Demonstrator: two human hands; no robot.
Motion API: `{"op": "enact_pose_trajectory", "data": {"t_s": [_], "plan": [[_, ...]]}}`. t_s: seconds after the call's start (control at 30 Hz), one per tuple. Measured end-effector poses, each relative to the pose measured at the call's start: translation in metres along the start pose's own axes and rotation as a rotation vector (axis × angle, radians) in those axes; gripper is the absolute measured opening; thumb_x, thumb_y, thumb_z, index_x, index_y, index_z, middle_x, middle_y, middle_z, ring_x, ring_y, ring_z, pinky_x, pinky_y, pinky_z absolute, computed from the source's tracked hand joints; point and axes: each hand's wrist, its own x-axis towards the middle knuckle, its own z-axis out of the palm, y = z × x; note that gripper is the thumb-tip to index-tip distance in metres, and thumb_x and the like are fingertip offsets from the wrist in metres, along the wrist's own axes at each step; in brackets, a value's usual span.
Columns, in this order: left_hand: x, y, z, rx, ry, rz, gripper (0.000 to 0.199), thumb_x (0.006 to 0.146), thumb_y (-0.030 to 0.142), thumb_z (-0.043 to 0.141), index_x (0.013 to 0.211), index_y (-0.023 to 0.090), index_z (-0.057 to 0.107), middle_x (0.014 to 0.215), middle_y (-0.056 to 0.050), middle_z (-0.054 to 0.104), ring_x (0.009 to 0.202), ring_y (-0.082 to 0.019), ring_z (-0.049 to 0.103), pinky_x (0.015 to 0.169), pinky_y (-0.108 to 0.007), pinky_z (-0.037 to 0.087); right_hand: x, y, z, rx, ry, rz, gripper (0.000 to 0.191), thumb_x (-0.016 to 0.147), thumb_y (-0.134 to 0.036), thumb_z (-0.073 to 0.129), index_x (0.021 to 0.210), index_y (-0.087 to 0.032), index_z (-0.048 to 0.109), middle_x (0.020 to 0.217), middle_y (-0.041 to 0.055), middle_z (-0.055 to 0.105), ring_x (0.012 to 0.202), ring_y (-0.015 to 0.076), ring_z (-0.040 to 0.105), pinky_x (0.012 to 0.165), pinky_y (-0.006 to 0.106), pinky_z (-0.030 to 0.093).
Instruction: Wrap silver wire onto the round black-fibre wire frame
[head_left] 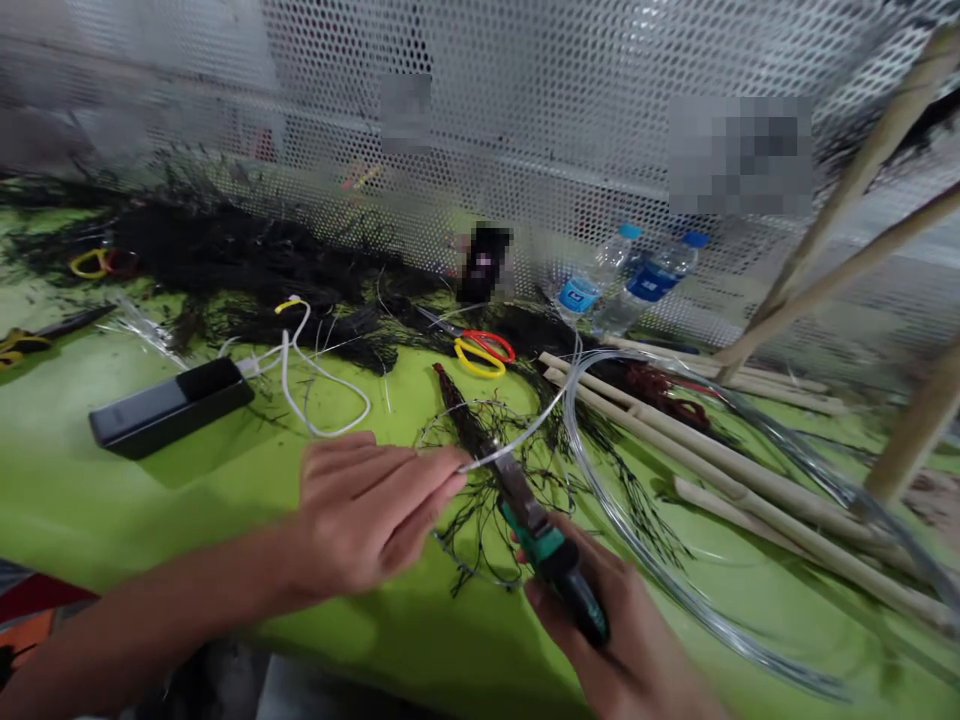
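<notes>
My left hand (371, 505) is closed, pinching a pale wire (529, 432) between thumb and fingertips. The wire curves up to the right toward a large coil of shiny wire (600, 500) on the table. In my right hand (634, 625) are pliers (551, 548) with green and black handles, the fingers wrapped round them. The pliers' jaws are at the wire, just right of my left fingertips; whether they grip it I cannot tell. Beneath both hands lies a bundle of dark knotted cords (469, 420) with loose strands spread around it.
Red-and-yellow scissors (480, 352), a black power bank (172, 405) with a white cable (337, 385), and dark fibre piles (217, 250) lie on the green table (300, 640). Wooden poles (720, 480) extend at right. Two water bottles (592, 275) stand before a perforated metal panel (525, 90).
</notes>
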Motion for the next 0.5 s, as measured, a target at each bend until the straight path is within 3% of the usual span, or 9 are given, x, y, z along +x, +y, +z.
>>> {"op": "enact_pose_trajectory", "data": {"t_s": [0.1,0.2,0.4,0.5], "plan": [[0.001,0.001,-0.005,0.08,-0.052,0.084,0.01,0.096,0.01,0.061,0.097,0.011,0.07,0.064,0.002,0.07,0.048,-0.007,0.055,0.048,-0.028,0.034,-0.002,0.007,0.007,-0.017,0.013,-0.116,0.044,0.087,-0.017,0.057,0.13,-0.023,0.053,0.097,0.0058,0.072,0.074,0.0198,0.071,0.063,0.026,0.058],[0.002,0.002,-0.009,0.118,-0.05,0.161,0.008,0.091,0.006,0.064,0.095,0.007,0.07,0.058,0.003,0.065,0.046,-0.008,0.054,0.046,-0.029,0.035,-0.006,0.011,0.014,-0.052,0.044,-0.179,0.065,0.081,-0.017,0.057,0.143,-0.026,0.043,0.119,0.0112,0.071,0.097,0.0284,0.074,0.078,0.033,0.063],[0.004,0.002,-0.015,0.192,0.013,0.278,0.015,0.081,0.004,0.074,0.096,0.004,0.073,0.058,0.002,0.065,0.048,-0.01,0.059,0.041,-0.03,0.035,-0.017,0.018,0.023,-0.174,0.093,-0.198,0.075,0.079,-0.017,0.054,0.149,-0.031,0.033,0.128,0.0115,0.069,0.113,0.0347,0.071,0.087,0.041,0.064],[0.004,0.0,-0.018,0.222,-0.022,0.306,0.013,0.083,0.006,0.075,0.095,0.007,0.073,0.06,0.002,0.066,0.05,-0.01,0.061,0.04,-0.029,0.038,-0.019,0.022,0.025,-0.204,0.065,-0.188,0.075,0.078,-0.018,0.055,0.149,-0.028,0.034,0.13,0.0127,0.068,0.116,0.035,0.07,0.088,0.041,0.064]]}}
